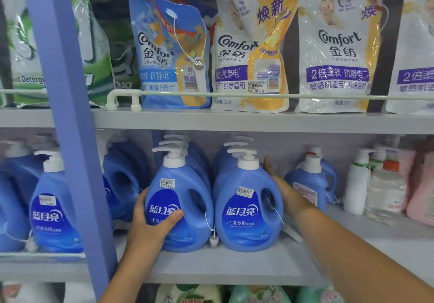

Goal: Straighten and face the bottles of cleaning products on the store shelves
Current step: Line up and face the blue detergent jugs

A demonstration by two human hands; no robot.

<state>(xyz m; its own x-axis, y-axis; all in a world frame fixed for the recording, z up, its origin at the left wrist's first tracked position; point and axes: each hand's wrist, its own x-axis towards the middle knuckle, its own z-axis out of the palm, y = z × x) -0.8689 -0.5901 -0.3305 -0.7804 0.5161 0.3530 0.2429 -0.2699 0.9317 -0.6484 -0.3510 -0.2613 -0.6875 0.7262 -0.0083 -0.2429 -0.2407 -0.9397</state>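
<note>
The middle shelf [234, 265] carries the task's things: rows of blue detergent bottles with white pump tops, standing one behind another from the near edge to the far wall. Above it, an upper shelf [234, 120] holds soft refill pouches [338, 44] behind a thin white rail, and a blue upright post [70, 126] cuts the view at the left. Two front bottles stand side by side at the near edge, both upright with labels turned to the aisle. The left front bottle [180, 208] is gripped by the left hand [150, 225]: the thumb lies across the label and the fingers curl around the left side, probably to twist or slide it into line. The right front bottle [249, 208] has the right hand [279, 182] against its right flank, at the handle side, with the fingers straight and reaching toward the far part of the row (the fingertips are partly hidden behind the bottle); I judge it steadies or pushes the row sideways so the two rows stay close together. Small price stickers sit on both labels, and a white security tag [214, 240] hangs between the two bottles near the shelf.
</note>
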